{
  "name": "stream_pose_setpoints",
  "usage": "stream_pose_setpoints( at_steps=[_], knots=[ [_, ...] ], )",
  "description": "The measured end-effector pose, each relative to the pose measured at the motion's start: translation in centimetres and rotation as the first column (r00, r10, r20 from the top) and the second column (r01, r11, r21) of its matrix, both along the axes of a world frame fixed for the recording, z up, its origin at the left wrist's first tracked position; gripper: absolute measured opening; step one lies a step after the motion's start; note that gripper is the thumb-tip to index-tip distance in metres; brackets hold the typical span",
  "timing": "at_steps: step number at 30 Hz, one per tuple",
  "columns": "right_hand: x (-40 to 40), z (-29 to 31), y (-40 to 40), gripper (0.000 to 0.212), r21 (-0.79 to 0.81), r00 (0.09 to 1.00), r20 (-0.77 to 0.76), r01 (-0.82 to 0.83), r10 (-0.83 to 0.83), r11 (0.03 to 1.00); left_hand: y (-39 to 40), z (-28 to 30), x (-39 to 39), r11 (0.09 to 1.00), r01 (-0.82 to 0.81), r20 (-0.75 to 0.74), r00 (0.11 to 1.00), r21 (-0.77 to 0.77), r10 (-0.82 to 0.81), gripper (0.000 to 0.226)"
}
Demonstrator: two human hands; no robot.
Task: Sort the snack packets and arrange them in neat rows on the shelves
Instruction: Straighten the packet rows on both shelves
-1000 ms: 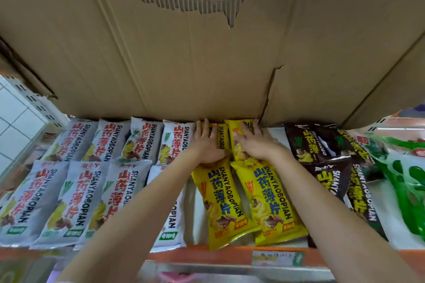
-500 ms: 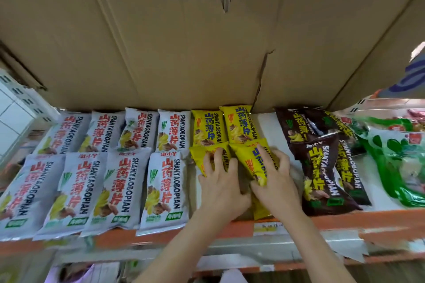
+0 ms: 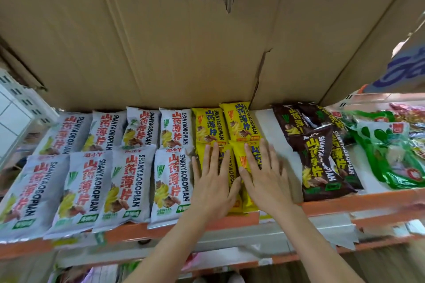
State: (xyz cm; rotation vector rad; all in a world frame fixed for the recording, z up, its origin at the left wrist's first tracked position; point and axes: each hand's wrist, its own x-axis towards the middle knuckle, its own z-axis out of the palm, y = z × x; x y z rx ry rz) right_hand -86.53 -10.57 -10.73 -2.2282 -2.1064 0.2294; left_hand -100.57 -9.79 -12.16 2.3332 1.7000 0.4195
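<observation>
A: Which step is this?

B: Squaring the front yellow foil snack packets [image 3: 232,167], centre frame. Left hand [image 3: 212,181] and right hand [image 3: 264,179] lie flat on them, fingers spread, gripping nothing.

A: Next?

B: Probably the jumbled dark brown snack packets [image 3: 322,158], right of centre on the orange-edged shelf [image 3: 345,202]; they need straightening.

Even, soft, warm-tinted light, no hard shadows; only faint shade under the hands. Mild sheen on the white packets [image 3: 128,181] and the green packets [image 3: 391,156], nothing blown out. Wide-angle bend is strong: the shelf [image 3: 368,202] edge bows and the cardboard [image 3: 161,41] stretches at the corners. Centre text is readable; edges and bottom strip are smeared and soft.
</observation>
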Motion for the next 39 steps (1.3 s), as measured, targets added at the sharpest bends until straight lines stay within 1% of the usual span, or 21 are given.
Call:
stream_pose_setpoints(
  at_steps=[1, 3, 5, 7, 9, 10, 12, 14, 16, 17, 19, 21, 23, 25, 27, 29, 31, 33, 34, 36, 39],
  knots=[
    [0.0, 0.0, 0.2, 0.074, -0.017, 0.999, 0.028, -0.016, 0.017, 1.000, 0.1, 0.0, 0.0, 1.000, 0.009, -0.027, 1.000, -0.003, -0.009, 0.073],
    [0.1, 0.0, 0.5, 0.069, -0.077, 0.998, 0.048, -0.035, 0.038, 0.996, 0.4, -0.3, 0.1, 1.000, 0.015, -0.093, 0.996, -0.027, -0.018, 0.070],
    [0.2, 0.5, 0.9, 0.060, -0.161, 0.998, 0.023, -0.057, 0.061, 0.985, 0.6, 0.1, 0.3, 0.998, 0.008, -0.156, 0.988, -0.058, -0.017, 0.077],
    [0.6, 1.9, 1.4, 0.058, -0.261, 0.995, -0.037, -0.099, 0.092, 0.960, 0.8, 1.3, 0.7, 0.995, -0.015, -0.224, 0.975, -0.097, -0.008, 0.084],
    [1.7, 3.6, 1.7, 0.056, -0.266, 0.987, -0.125, -0.136, 0.106, 0.954, 1.2, 2.8, 1.7, 0.988, -0.022, -0.167, 0.986, -0.153, -0.004, 0.078],
    [2.5, 4.2, 1.8, 0.053, -0.205, 0.979, -0.168, -0.146, 0.112, 0.968, 1.3, 3.7, 2.4, 0.992, -0.004, -0.099, 0.995, -0.128, -0.009, 0.076],
    [4.6, 5.5, 2.1, 0.045, 0.042, 0.955, -0.262, -0.132, 0.138, 0.990, 1.4, 5.0, 4.3, 0.997, 0.067, 0.107, 0.992, -0.040, -0.063, 0.071],
    [7.4, 6.5, 2.7, 0.036, 0.273, 0.936, -0.319, -0.063, 0.152, 0.960, 2.3, 5.8, 6.6, 0.994, 0.112, 0.276, 0.956, -0.016, -0.104, 0.059],
    [11.3, 7.3, 3.7, 0.027, 0.396, 0.934, -0.336, 0.025, 0.119, 0.918, 4.0, 6.2, 9.2, 0.995, 0.101, 0.314, 0.945, -0.026, -0.088, 0.051],
    [13.5, 7.5, 4.5, 0.025, 0.407, 0.937, -0.339, 0.072, 0.078, 0.911, 5.1, 6.5, 10.6, 0.996, 0.076, 0.311, 0.949, -0.046, -0.058, 0.051],
    [18.2, 7.2, 6.3, 0.025, 0.340, 0.940, -0.341, 0.140, -0.017, 0.930, 7.5, 6.8, 13.2, 0.995, 0.010, 0.273, 0.962, -0.099, 0.018, 0.052],
    [22.0, 6.3, 8.5, 0.031, 0.223, 0.945, -0.313, 0.167, -0.091, 0.961, 10.1, 6.9, 15.9, 0.984, -0.045, 0.203, 0.976, -0.170, 0.079, 0.058],
    [24.7, 5.2, 10.8, 0.042, 0.082, 0.948, -0.284, 0.171, -0.141, 0.982, 12.6, 6.8, 18.5, 0.956, -0.108, 0.121, 0.982, -0.273, 0.146, 0.066],
    [25.9, 4.0, 12.6, 0.057, -0.075, 0.933, -0.330, 0.125, -0.143, 0.989, 14.6, 6.3, 20.5, 0.904, -0.187, 0.067, 0.971, -0.384, 0.229, 0.079],
    [26.1, 3.2, 13.6, 0.068, -0.202, 0.899, -0.415, 0.061, -0.142, 0.977, 15.6, 5.6, 21.9, 0.850, -0.219, 0.072, 0.955, -0.479, 0.286, 0.087],
    [26.3, 2.5, 14.6, 0.076, -0.247, 0.891, -0.439, 0.007, -0.118, 0.969, 15.7, 4.5, 22.9, 0.837, -0.210, 0.115, 0.945, -0.505, 0.306, 0.087],
    [26.7, 2.5, 15.2, 0.079, -0.250, 0.895, -0.441, -0.050, -0.067, 0.967, 15.5, 3.6, 23.4, 0.848, -0.216, 0.166, 0.929, -0.484, 0.331, 0.090],
    [26.9, 2.7, 15.2, 0.079, -0.186, 0.903, -0.430, -0.073, -0.014, 0.980, 15.3, 3.2, 23.3, 0.894, -0.216, 0.238, 0.915, -0.393, 0.326, 0.076],
    [26.8, 3.0, 15.0, 0.078, -0.115, 0.902, -0.431, -0.064, 0.009, 0.991, 15.1, 3.3, 22.9, 0.926, -0.205, 0.290, 0.909, -0.317, 0.300, 0.066],
    [26.1, 3.9, 14.2, 0.076, 0.093, 0.893, -0.446, -0.020, 0.060, 0.995, 14.6, 3.7, 21.4, 0.972, -0.186, 0.401, 0.887, -0.143, 0.229, 0.055],
    [24.2, 5.6, 13.5, 0.073, 0.433, 0.883, -0.439, 0.048, 0.164, 0.900, 14.5, 4.7, 19.0, 0.981, -0.194, 0.567, 0.810, 0.013, 0.153, 0.057]
  ],
)
